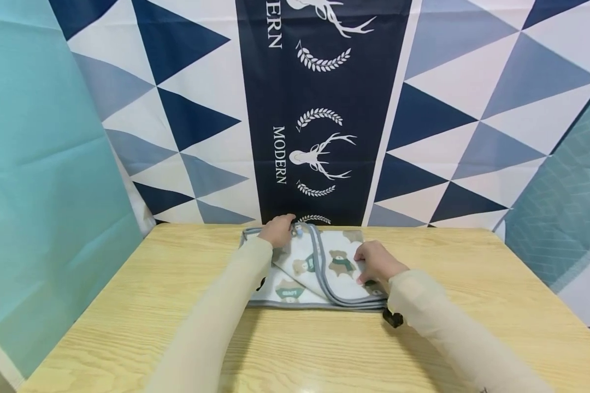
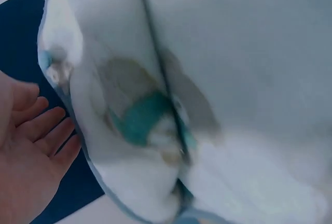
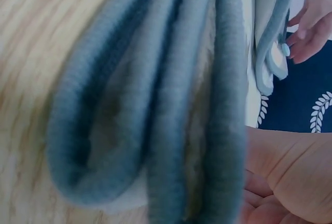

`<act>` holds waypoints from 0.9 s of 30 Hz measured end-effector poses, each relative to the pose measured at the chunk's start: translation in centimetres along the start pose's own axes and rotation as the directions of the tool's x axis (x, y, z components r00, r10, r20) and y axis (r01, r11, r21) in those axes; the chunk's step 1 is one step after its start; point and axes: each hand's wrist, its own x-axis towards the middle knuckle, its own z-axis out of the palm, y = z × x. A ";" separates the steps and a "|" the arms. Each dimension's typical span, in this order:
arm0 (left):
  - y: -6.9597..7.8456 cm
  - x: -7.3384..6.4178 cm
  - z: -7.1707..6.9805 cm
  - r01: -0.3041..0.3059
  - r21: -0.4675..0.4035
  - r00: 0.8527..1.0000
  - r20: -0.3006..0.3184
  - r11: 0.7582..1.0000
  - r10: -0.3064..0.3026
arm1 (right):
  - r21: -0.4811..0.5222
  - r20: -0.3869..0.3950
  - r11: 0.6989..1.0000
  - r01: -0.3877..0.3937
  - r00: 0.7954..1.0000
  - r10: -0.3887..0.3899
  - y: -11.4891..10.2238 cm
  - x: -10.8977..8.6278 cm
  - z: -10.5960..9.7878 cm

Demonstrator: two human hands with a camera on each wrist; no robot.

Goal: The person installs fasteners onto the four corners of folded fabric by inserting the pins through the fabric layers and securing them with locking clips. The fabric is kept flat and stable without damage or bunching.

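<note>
A white baby blanket [image 1: 302, 256] with brown bears in green scarves and grey-blue piping lies folded in layers at the table's far side. At its back edge is my left hand [image 1: 277, 231]; in the left wrist view its fingers [image 2: 49, 130] are loosely extended beside the blanket's piped border [image 2: 85, 154], gripping nothing visible. My right hand [image 1: 379, 261] rests on the blanket's right part, thumb and fingers apart. Close up in the right wrist view, stacked piped folds [image 3: 228, 105] stand beside the right palm [image 3: 306, 177], which partly hides its fingers.
The blanket lies on a light wood-grain table [image 1: 128, 305]. Behind the table hangs a triangle-patterned cloth [image 1: 201, 120] with a dark deer-print band [image 1: 319, 98]. Teal sheets hang at the left [image 1: 54, 164] and right [image 1: 565, 202]. Dark wrist-camera hardware [image 1: 392, 317] sits under the right wrist.
</note>
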 end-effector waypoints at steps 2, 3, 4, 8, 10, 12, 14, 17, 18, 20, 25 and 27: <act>0.3 0.4 0.2 0.001 0.024 1.000 -0.004 1.000 0.000 | 0.015 0.001 1.000 -0.012 1.000 0.012 -0.2 0.0 0.1; 0.4 0.5 0.3 -0.006 0.039 1.000 -0.009 0.999 0.006 | 0.021 0.004 1.000 -0.018 1.000 0.018 -0.2 0.0 0.2; 0.5 0.6 0.4 -0.015 0.054 1.000 -0.016 0.998 0.016 | 0.025 0.007 1.000 -0.019 1.000 0.019 -0.3 0.0 0.2; 0.8 0.9 0.8 -0.074 0.114 0.994 -0.072 0.991 0.083 | 0.030 0.006 0.999 -0.027 1.000 0.027 -0.3 -0.1 0.4; 0.9 0.9 0.8 -0.115 0.127 0.986 -0.104 0.985 0.128 | 0.026 0.001 0.999 -0.025 1.000 0.025 -0.2 -0.2 0.4; 1.0 0.6 0.6 -0.160 0.125 0.976 -0.128 0.979 0.176 | 0.023 -0.008 0.999 -0.022 1.000 0.023 0.0 -0.3 0.3; 0.8 -0.1 0.1 -0.214 0.118 0.963 -0.142 0.970 0.230 | 0.023 -0.013 1.000 -0.020 1.000 0.020 0.1 -0.3 0.3; 0.1 -1.9 -0.9 -0.286 0.092 0.946 -0.134 0.954 0.297 | 0.031 -0.006 0.999 -0.022 1.000 0.022 0.0 -0.2 0.6; -0.3 -2.6 -1.2 -0.308 0.077 0.940 -0.128 0.948 0.316 | 0.033 -0.003 0.999 -0.019 1.000 0.019 -0.1 -0.1 0.7; -0.9 -3.9 -1.8 -0.350 0.054 0.928 -0.116 0.935 0.354 | 0.035 0.002 0.999 -0.017 1.000 0.017 -0.1 -0.2 0.8; -1.9 -6.4 -3.3 -0.432 0.051 0.896 -0.088 0.901 0.435 | 0.031 0.000 1.000 -0.001 1.000 0.001 0.4 -0.4 0.3; -2.3 -7.3 -3.9 -0.441 0.067 0.892 -0.073 0.895 0.445 | 0.023 0.008 1.000 0.006 1.000 -0.006 0.6 -0.4 0.2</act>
